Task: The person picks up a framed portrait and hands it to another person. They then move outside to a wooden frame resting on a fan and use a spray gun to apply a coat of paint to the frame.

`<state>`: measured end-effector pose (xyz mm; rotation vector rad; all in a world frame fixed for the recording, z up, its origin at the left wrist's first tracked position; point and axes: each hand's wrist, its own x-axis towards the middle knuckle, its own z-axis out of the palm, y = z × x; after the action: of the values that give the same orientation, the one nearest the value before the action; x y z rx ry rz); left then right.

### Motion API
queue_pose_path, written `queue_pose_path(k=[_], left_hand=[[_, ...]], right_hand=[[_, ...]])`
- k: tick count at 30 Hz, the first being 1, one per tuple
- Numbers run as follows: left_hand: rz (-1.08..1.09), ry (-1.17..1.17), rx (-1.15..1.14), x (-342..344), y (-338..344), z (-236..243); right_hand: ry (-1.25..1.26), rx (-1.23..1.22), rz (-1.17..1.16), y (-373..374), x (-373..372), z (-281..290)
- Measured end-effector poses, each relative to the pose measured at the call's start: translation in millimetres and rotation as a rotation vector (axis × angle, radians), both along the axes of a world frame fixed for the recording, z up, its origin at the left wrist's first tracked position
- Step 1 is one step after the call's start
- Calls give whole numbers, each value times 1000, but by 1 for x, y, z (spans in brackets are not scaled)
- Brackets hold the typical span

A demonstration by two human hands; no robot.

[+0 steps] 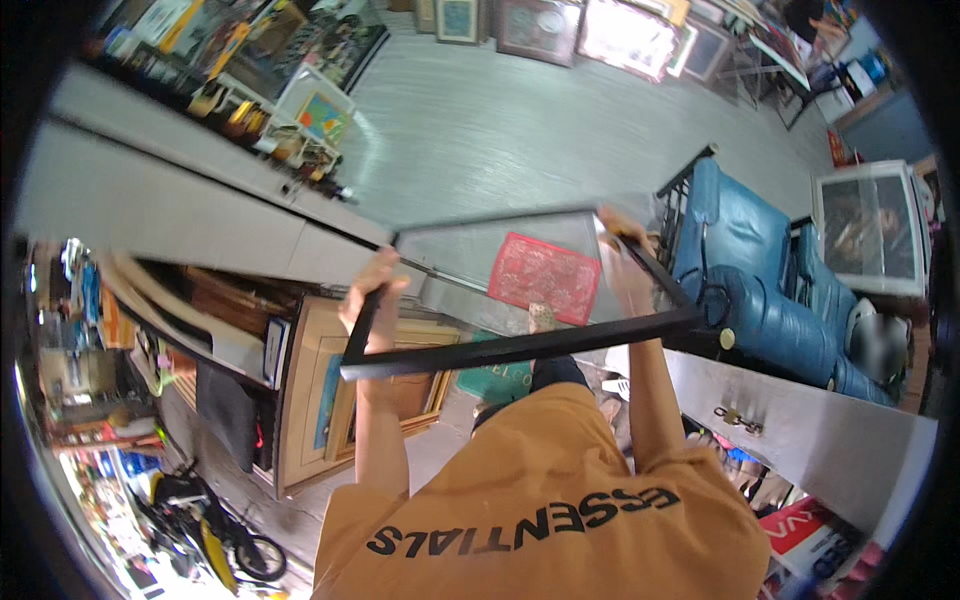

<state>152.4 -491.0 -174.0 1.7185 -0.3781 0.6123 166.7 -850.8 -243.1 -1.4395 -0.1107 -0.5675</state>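
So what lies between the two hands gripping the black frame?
Head view: between left hand and right hand, the black frame holds glass, with a red paper cutting showing.

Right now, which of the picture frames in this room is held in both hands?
The black frame with the red paper-cut picture under glass. The left hand and right hand grip its sides; the other frames lean along the far wall.

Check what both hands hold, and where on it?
A black picture frame with glass: left hand grips its left rail, right hand its right rail.
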Motion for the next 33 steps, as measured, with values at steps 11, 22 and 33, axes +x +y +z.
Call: queue_pose_path(k=[11, 22, 33], left_hand=[[326, -494, 530, 110, -50, 89], [304, -537, 444, 183, -91, 83], [-7, -639, 248, 358, -176, 57]], right_hand=[[-411, -253, -180, -36, 150, 91], [-351, -331, -357, -77, 188, 97], [-339, -490, -667, -149, 247, 78]])
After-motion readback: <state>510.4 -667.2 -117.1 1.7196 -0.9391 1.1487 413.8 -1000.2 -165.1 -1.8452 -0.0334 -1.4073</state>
